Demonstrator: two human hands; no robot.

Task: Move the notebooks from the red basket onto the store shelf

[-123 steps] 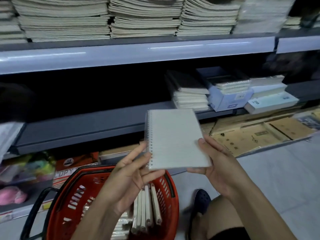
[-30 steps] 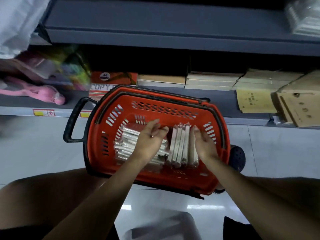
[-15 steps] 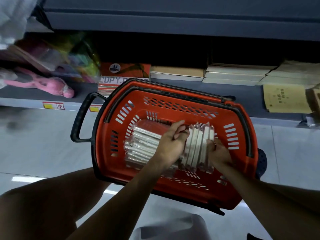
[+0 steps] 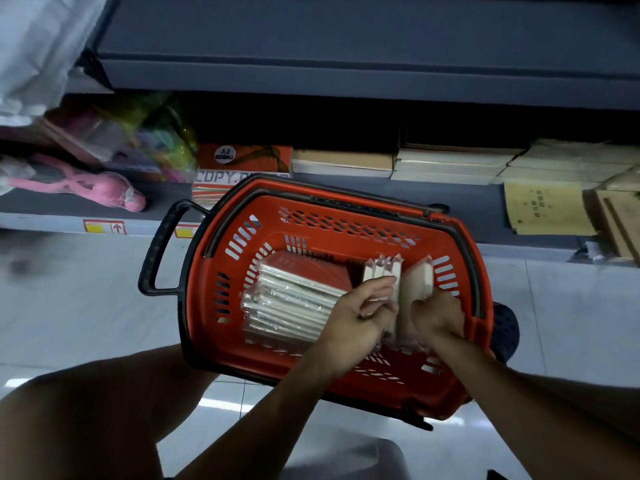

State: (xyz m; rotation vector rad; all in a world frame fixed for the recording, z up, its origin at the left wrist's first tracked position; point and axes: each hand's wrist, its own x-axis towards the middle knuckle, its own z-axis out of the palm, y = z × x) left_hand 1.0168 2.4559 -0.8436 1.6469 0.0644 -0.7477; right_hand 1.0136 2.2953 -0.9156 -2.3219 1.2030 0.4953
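Red basket (image 4: 346,216) sits by the shelf (image 4: 346,77). Left hand (image 4: 360,313) and right hand (image 4: 436,315) each close on upright notebooks (image 4: 382,271), parting them to lift some out.

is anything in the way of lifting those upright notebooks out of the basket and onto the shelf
Nothing visible blocks them. Both the left hand and right hand already have a grip on the upright notebooks in the red basket, its top is open, and the grey shelf above looks bare.

basket (image 4: 346,233): red, black handle (image 4: 156,251) | notebooks (image 4: 294,299): white | shelf (image 4: 346,46): grey | envelopes (image 4: 547,209): tan
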